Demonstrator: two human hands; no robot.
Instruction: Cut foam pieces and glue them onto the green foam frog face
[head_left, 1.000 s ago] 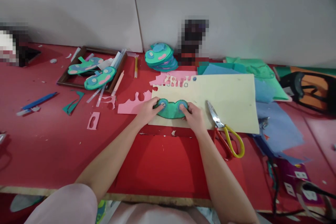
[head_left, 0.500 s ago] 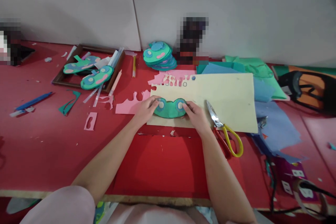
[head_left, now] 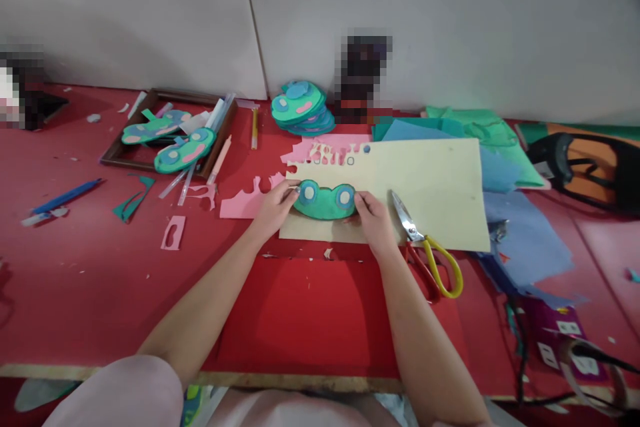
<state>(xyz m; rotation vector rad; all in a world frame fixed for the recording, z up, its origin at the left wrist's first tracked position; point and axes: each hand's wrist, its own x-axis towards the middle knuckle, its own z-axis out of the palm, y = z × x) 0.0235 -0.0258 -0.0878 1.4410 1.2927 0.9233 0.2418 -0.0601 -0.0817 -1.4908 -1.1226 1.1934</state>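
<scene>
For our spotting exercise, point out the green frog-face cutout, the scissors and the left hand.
green frog-face cutout [head_left: 327, 204]: head view, middle
scissors [head_left: 408, 218]: head view, blade
left hand [head_left: 273, 209]: head view, back

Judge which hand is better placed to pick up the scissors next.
Probably the right hand: the scissors lie beside it, farther from the left hand. Both hold the green cutout.

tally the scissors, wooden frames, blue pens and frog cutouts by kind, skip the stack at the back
Frog cutouts: 3
Scissors: 1 pair
Wooden frame: 1
Blue pen: 1
Total: 6, counting the scissors as one
</scene>
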